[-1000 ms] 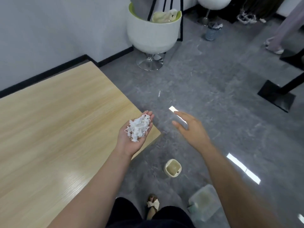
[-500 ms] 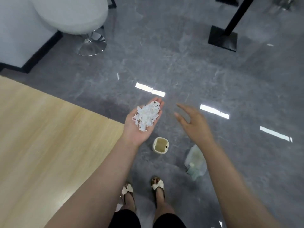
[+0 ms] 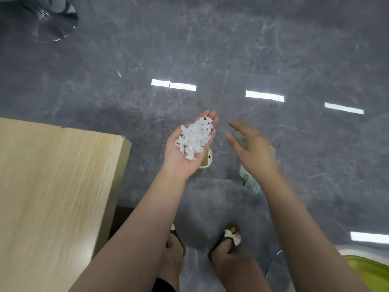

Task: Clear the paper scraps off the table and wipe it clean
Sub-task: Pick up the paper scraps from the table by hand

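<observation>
My left hand lies palm up with its fingers straight, carrying a heap of white paper scraps. It hovers over the grey floor, right above a small cream bin that it partly hides. My right hand floats just to the right of it, fingers relaxed and spread, holding nothing. The light wooden table fills the lower left, and its corner lies left of my left hand.
A translucent plastic container stands on the floor behind my right forearm. My feet in sandals are below. A chrome chair base sits top left, and a green seat edge shows bottom right.
The view has tilted further down. My left hand with the scraps has come over the small bin, and the right hand has stayed beside it.
</observation>
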The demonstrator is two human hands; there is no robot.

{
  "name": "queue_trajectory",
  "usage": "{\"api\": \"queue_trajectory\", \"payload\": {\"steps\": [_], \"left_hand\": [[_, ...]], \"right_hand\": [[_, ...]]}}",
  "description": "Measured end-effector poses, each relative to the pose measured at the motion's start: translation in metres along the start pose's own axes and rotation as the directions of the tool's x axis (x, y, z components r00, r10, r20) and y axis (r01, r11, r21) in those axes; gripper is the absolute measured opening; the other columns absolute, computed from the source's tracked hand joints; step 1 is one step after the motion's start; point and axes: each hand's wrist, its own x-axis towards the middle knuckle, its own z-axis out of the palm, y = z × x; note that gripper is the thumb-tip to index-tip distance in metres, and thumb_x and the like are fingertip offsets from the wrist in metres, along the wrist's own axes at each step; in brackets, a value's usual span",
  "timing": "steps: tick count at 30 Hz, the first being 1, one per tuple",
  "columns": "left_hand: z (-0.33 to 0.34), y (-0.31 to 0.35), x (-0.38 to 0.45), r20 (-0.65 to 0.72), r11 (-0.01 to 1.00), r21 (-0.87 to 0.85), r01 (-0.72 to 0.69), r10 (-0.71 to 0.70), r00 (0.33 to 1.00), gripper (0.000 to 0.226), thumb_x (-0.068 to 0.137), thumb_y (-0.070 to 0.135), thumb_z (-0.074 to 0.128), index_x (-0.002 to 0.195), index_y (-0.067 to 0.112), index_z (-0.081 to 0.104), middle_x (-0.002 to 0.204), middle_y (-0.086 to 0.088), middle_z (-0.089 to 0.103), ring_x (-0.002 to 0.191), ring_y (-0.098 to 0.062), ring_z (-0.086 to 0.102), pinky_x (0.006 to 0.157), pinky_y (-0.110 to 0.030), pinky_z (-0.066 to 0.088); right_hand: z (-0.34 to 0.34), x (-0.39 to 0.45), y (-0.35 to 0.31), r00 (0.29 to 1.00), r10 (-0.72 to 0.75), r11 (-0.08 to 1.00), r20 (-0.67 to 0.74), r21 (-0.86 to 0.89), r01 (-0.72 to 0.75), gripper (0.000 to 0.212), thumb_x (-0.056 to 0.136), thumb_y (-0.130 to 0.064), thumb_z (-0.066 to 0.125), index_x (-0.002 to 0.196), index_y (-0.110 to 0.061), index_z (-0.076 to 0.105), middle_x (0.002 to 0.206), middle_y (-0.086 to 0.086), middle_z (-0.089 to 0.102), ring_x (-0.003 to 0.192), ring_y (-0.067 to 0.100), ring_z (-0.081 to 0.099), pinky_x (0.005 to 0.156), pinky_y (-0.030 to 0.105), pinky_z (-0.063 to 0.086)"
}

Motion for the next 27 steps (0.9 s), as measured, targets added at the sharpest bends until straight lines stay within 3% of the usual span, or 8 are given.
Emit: {"api": "queue_trajectory", "payload": {"steps": [4, 7, 12, 17, 21, 27], "left_hand": [[-0.056, -0.021, 0.053, -0.016, 1.000, -0.021, 0.000, 0.000, 1.000, 0.046, 0.083, 0.015, 0.037, 0.117, -0.004, 0.061, 0.125, -0.017, 0.060, 0.124, -0.029, 0.051, 0.109, -0.035, 0.035], [-0.103, -0.034, 0.100, -0.027, 1.000, 0.011, -0.013, 0.013, 1.000, 0.046, 0.089, 0.017, 0.032, 0.123, -0.002, 0.055, 0.124, -0.016, 0.061, 0.119, -0.027, 0.056, 0.103, -0.035, 0.041], [-0.192, -0.052, 0.185, -0.029, 0.999, 0.007, -0.032, 0.032, 0.999, 0.048, 0.090, 0.020, 0.030, 0.109, -0.004, 0.067, 0.121, -0.016, 0.063, 0.110, -0.027, 0.062, 0.102, -0.036, 0.042], [-0.283, -0.069, 0.264, -0.022, 0.999, -0.038, -0.029, 0.028, 0.999, 0.047, 0.087, 0.018, 0.032, 0.104, -0.007, 0.067, 0.116, -0.019, 0.065, 0.102, -0.031, 0.065, 0.094, -0.039, 0.046], [-0.335, -0.077, 0.313, -0.048, 0.999, -0.001, -0.053, 0.053, 0.997, 0.045, 0.083, 0.017, 0.034, 0.096, -0.008, 0.070, 0.111, -0.021, 0.067, 0.096, -0.032, 0.068, 0.091, -0.040, 0.048], [-0.381, -0.078, 0.351, -0.100, 0.996, 0.008, -0.084, 0.085, 0.991, 0.046, 0.095, 0.020, 0.027, 0.104, -0.005, 0.064, 0.104, -0.019, 0.068, 0.101, -0.030, 0.063, 0.097, -0.036, 0.044]], "right_hand": [[0.044, 0.019, 0.062, 1.000, 0.028, 0.999, -0.010, 0.036, -0.027, 0.037, 0.094, -0.033, 0.053, 0.129, -0.021, 0.055, 0.133, -0.001, 0.055, 0.123, 0.015, 0.048, 0.096, 0.015, 0.028], [0.082, 0.040, 0.109, 0.999, 0.030, 0.998, -0.024, 0.058, -0.029, 0.036, 0.093, -0.031, 0.055, 0.128, -0.020, 0.056, 0.131, 0.000, 0.057, 0.121, 0.014, 0.050, 0.094, 0.014, 0.030], [0.164, 0.080, 0.193, 0.998, 0.029, 0.994, -0.059, 0.107, -0.022, 0.034, 0.092, -0.027, 0.057, 0.125, -0.018, 0.059, 0.128, 0.001, 0.060, 0.119, 0.016, 0.053, 0.096, 0.017, 0.032], [0.240, 0.119, 0.267, 0.998, -0.064, 0.998, 0.029, 0.007, 0.064, 0.033, 0.093, -0.028, 0.055, 0.126, -0.021, 0.058, 0.120, -0.003, 0.060, 0.091, 0.002, 0.051, 0.087, 0.020, 0.042], [0.279, 0.149, 0.312, 0.980, -0.134, 0.985, 0.146, -0.086, 0.148, 0.034, 0.093, -0.031, 0.054, 0.126, -0.023, 0.058, 0.118, -0.006, 0.062, 0.090, 0.002, 0.053, 0.083, 0.021, 0.043], [0.311, 0.174, 0.350, 0.975, -0.204, 0.970, 0.085, -0.115, 0.213, 0.027, 0.092, -0.025, 0.058, 0.117, -0.020, 0.065, 0.107, -0.003, 0.066, 0.083, 0.004, 0.054, 0.080, 0.026, 0.049]]}}
